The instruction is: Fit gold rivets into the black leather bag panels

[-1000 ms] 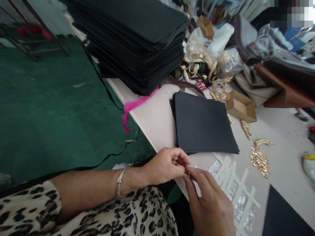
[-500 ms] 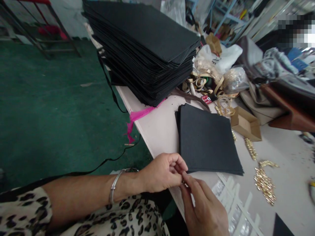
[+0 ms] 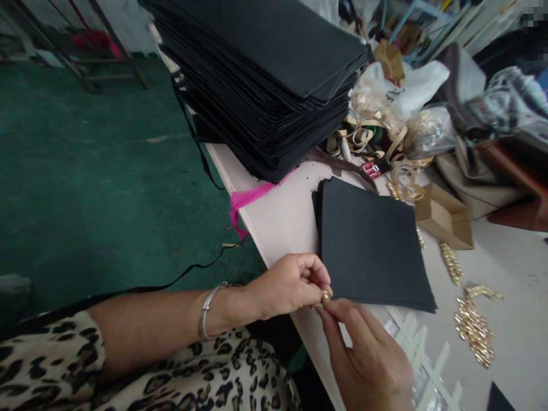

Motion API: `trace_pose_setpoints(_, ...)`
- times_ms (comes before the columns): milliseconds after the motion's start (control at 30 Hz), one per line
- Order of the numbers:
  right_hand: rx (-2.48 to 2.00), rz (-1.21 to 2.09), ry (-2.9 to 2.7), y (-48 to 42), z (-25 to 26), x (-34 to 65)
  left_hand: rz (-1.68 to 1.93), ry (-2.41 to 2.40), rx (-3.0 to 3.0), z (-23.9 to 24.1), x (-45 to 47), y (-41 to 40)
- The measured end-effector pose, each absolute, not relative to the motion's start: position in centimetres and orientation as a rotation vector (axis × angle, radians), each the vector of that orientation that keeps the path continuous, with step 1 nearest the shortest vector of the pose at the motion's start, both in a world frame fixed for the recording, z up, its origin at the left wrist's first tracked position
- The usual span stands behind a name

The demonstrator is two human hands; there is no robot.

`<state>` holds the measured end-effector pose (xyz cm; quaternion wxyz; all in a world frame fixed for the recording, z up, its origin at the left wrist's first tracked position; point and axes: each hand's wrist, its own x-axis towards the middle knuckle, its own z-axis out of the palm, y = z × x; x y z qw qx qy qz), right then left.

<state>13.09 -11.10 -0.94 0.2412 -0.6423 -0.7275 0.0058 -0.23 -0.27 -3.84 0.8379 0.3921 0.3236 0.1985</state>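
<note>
My left hand (image 3: 287, 285) and my right hand (image 3: 370, 359) meet fingertip to fingertip over the table's near edge. Between them they pinch a small gold metal piece (image 3: 325, 296). Both hands have their fingers closed on it. A silver bangle (image 3: 208, 311) sits on my left wrist. Just beyond the fingertips lies a small pile of black sheets (image 3: 372, 245), flat on the white table (image 3: 286, 217). Gold metal fittings (image 3: 473, 328) lie in a loose heap to the right.
A tall stack of black sheets (image 3: 274, 74) fills the table's far left, with a pink strip (image 3: 246, 200) hanging under it. An open cardboard box (image 3: 445, 217), plastic bags (image 3: 398, 85) and tan strapping lie behind. White strips (image 3: 422, 359) lie by my right hand. Green floor (image 3: 85, 188) is at left.
The view has shifted a little, so the table sits further right. My hands stay joined at the fingertips, and the small gold piece now shows between them.
</note>
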Motion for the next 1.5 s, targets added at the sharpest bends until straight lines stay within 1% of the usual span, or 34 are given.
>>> trace_pose_setpoints(167, -1.805, 0.046, -1.838, -11.0, -1.0, 12.6, 0.419, 0.677, 0.858, -3.7, 0.0, -0.2)
trace_pose_setpoints(400, -1.810, 0.161, -1.799, -11.2, -1.1, 12.7, 0.403, 0.669, 0.890, -4.1, -0.2, -0.5)
trace_pose_setpoints(533, -1.787, 0.329, -1.735, -11.2, -1.1, 13.1, 0.404, 0.642, 0.884, -3.8, -0.4, -0.5)
trace_pose_setpoints(633, -1.803, 0.431, -1.615, -11.0, -1.3, 14.0, 0.465, 0.680, 0.762, -3.7, -0.6, -0.1)
trace_pose_setpoints(767, -1.958, 0.322, -1.390, -9.3, -1.9, 16.9, 0.568, 0.795, 0.700, -3.4, -1.0, 1.1)
trace_pose_setpoints(867, -2.104, 0.170, -1.263, -6.9, -2.3, 19.7, 0.558, 0.858, 0.821, -3.2, -1.1, 1.9)
trace_pose_setpoints(933, -2.157, 0.146, -1.212, -5.4, -2.6, 21.0, 0.541, 0.886, 0.924, -3.1, -1.0, 2.2)
trace_pose_setpoints(1100, -2.153, 0.297, -1.245, -4.7, -3.4, 21.3, 0.488, 0.874, 1.044, -3.3, -0.2, 2.7)
trace_pose_setpoints(1233, -2.050, 0.388, -1.241, -5.9, -4.2, 20.9, 0.546, 0.880, 1.205, -3.3, 0.7, 3.4)
trace_pose_setpoints(1500, -1.923, 0.645, -0.870, -6.7, -5.6, 22.1, 0.740, 0.991, 1.551, -3.0, 2.8, 5.6)
